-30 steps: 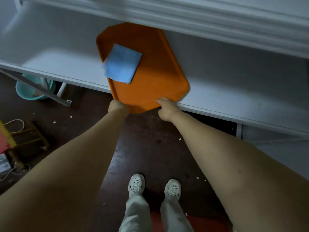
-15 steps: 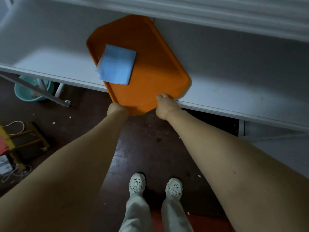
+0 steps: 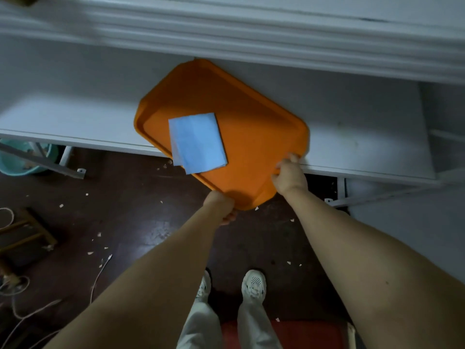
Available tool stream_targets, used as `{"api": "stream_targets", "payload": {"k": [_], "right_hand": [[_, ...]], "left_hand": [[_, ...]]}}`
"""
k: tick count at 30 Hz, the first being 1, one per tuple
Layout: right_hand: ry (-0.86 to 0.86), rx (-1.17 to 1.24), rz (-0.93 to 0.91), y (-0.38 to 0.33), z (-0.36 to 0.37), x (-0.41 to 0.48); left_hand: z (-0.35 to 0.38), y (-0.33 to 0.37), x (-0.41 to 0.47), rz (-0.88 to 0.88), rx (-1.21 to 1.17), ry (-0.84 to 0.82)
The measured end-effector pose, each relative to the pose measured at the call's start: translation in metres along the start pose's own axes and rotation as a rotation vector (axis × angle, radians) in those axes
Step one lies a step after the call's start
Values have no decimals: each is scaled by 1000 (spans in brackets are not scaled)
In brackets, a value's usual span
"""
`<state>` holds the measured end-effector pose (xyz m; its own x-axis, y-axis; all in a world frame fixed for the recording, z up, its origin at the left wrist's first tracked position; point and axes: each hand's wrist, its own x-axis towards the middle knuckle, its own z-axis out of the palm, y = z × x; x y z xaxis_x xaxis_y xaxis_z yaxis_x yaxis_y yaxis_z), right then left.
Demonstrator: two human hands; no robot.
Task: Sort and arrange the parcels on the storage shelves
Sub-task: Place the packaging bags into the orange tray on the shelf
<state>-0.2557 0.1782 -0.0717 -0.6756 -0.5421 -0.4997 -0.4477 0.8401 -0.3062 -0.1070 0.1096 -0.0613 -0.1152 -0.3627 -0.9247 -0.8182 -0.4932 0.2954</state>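
An orange tray lies askew on the white lower shelf, its near corner overhanging the shelf's front edge. A flat light-blue parcel rests on the tray's left part, sticking slightly past the tray's rim. My left hand grips the tray's near corner from below. My right hand holds the tray's near right edge, fingers curled over the rim.
An upper white shelf hangs over the tray's far end. A teal basin sits under the shelf at left. A wooden frame and loose cables lie on the dark floor. My shoes stand below.
The tray has slid out toward me and turned, its near corner now farther past the shelf edge. The blue parcel has shifted toward the tray's near left rim. Both hands kept their hold.
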Motion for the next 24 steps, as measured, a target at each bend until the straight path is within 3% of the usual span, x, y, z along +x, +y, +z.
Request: {"api": "stream_targets", "payload": {"k": [4, 6, 9, 12, 18, 24], "right_hand": [[74, 314, 200, 5, -5, -4], [108, 557, 323, 4, -4, -4], [1, 811, 420, 5, 0, -5], [-86, 903, 434, 3, -1, -10], [-93, 1130, 613, -6, -3, -19], [10, 1058, 767, -6, -28, -52]], "left_hand": [[8, 3, 2, 26, -69, -42], [0, 1, 9, 31, -204, 48], [-18, 2, 21, 56, -422, 205], [-31, 9, 25, 83, -560, 255], [-47, 22, 13, 100, -724, 323], [-71, 15, -2, 94, -824, 348]]}}
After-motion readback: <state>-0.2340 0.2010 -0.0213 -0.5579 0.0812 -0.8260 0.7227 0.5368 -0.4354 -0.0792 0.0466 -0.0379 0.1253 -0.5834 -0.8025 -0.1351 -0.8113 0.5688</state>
